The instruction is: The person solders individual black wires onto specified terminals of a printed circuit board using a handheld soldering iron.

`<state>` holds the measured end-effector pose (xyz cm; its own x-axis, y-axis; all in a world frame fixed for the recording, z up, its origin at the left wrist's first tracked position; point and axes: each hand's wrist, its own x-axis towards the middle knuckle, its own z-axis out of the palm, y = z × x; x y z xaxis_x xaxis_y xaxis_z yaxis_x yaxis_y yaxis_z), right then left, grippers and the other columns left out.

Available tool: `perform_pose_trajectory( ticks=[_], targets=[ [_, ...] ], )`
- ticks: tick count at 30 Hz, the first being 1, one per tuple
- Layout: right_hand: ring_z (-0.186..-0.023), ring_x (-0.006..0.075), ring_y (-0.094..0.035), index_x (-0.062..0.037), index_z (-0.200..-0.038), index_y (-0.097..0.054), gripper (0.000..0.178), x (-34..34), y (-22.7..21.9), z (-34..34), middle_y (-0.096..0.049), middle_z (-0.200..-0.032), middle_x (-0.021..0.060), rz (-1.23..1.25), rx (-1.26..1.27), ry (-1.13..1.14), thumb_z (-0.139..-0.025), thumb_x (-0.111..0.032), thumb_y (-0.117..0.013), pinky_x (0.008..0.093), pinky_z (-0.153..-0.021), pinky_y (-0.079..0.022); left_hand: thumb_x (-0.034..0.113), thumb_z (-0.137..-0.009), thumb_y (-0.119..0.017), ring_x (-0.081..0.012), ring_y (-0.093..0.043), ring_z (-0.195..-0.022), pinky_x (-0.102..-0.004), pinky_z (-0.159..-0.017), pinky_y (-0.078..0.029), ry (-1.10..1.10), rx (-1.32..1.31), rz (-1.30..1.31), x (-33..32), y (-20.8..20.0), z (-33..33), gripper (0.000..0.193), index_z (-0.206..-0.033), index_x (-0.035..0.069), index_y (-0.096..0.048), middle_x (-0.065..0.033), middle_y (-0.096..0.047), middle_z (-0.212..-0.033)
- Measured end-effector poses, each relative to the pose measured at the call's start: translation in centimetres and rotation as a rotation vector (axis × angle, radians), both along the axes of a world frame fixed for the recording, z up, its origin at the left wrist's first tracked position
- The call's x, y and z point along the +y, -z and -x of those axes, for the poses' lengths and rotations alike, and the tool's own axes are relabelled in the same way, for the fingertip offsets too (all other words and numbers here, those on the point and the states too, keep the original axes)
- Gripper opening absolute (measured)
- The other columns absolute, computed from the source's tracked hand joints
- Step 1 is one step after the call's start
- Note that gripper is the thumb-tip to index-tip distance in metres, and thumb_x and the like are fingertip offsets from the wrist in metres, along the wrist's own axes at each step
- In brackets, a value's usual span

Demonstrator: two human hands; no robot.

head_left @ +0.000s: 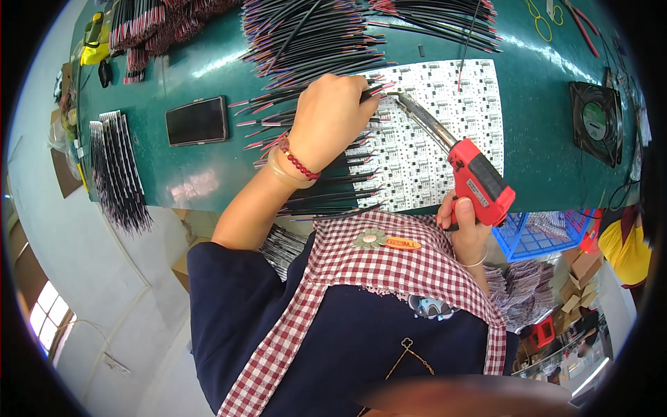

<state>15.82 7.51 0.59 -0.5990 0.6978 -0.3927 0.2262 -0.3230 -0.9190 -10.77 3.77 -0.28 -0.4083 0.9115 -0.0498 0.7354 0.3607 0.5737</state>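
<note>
My left hand point(328, 115) is closed near the upper left edge of a white circuit board panel point(445, 149). Its fingertips pinch a black cable point(376, 89) whose stripped red and white wire ends point right over the panel. In my right hand point(464, 224), at the table's near edge, is the grip of a red and black soldering gun point(481, 181). The gun's long metal barrel slants up and left, its tip just right of the left fingers. Whether the tip touches the wires I cannot tell. Several black cables point(333, 182) lie along the panel's left side, partly under my left arm.
A pile of black cables point(313, 42) covers the green table's far middle. A phone point(197, 121) lies at left, beside wired board strips point(118, 170). At right are a black fan point(596, 124) and red-handled pliers point(583, 29). A blue basket point(538, 240) stands below the table edge.
</note>
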Motion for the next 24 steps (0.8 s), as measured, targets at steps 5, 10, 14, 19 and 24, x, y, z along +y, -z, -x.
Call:
perform_pose_trajectory(
  ticks=[5, 10, 14, 19, 24],
  targets=[
    [-0.049, 0.0116, -0.046, 0.0022, -0.093, -0.054, 0.038, -0.28, -0.63, 0.48, -0.051, -0.063, 0.0061, -0.004, 0.006, 0.081, -0.092, -0.036, -0.053, 0.0264, -0.048, -0.041, 0.02, -0.081, -0.066, -0.0379, -0.056, -0.055, -0.0417, -0.054, -0.046, 0.001, 0.01, 0.017, 0.02, 0.23, 0.16, 0.026, -0.071, -0.003, -0.064, -0.0206, -0.057, -0.058],
    [-0.049, 0.0117, -0.047, 0.0018, -0.086, -0.055, 0.039, -0.24, -0.71, 0.65, -0.052, -0.063, 0.0059, 0.009, -0.019, 0.112, -0.092, -0.037, -0.053, 0.0263, -0.048, -0.041, 0.02, -0.081, -0.066, -0.0372, -0.056, -0.054, -0.0418, -0.054, -0.046, 0.001, 0.009, 0.026, 0.08, 0.26, 0.26, 0.026, -0.07, -0.002, -0.064, -0.0198, -0.057, -0.058],
    [-0.048, 0.0114, -0.045, 0.0049, -0.11, -0.051, 0.045, -0.15, -0.17, 0.13, -0.052, -0.062, 0.0066, -0.007, -0.034, 0.042, -0.092, -0.037, -0.053, 0.0264, -0.049, -0.042, 0.021, -0.081, -0.066, -0.037, -0.056, -0.054, -0.0419, -0.054, -0.046, 0.017, 0.017, 0.021, 0.1, 0.38, 0.33, 0.026, -0.07, -0.002, -0.064, -0.0194, -0.057, -0.057],
    [-0.047, 0.0111, -0.045, 0.006, -0.116, -0.049, 0.051, -0.18, -0.78, 0.13, -0.051, -0.06, 0.0066, 0.007, 0.002, 0.142, -0.092, -0.039, -0.054, 0.0261, -0.049, -0.042, 0.022, -0.081, -0.066, -0.0371, -0.057, -0.055, -0.0421, -0.055, -0.047, 0.019, 0.03, 0.049, 0.1, 0.3, 0.35, 0.027, -0.07, -0.002, -0.064, -0.0196, -0.058, -0.058],
    [-0.049, 0.0108, -0.045, 0.0052, -0.118, -0.048, 0.05, 0.03, -0.47, -0.3, -0.051, -0.062, 0.0069, 0.014, 0.059, 0.112, -0.093, -0.038, -0.053, 0.0259, -0.049, -0.042, 0.023, -0.082, -0.065, -0.0371, -0.059, -0.058, -0.0419, -0.056, -0.047, 0.02, 0.017, 0.049, 0.14, 0.1, 0.35, 0.027, -0.071, -0.002, -0.064, -0.02, -0.059, -0.06]
  ],
)
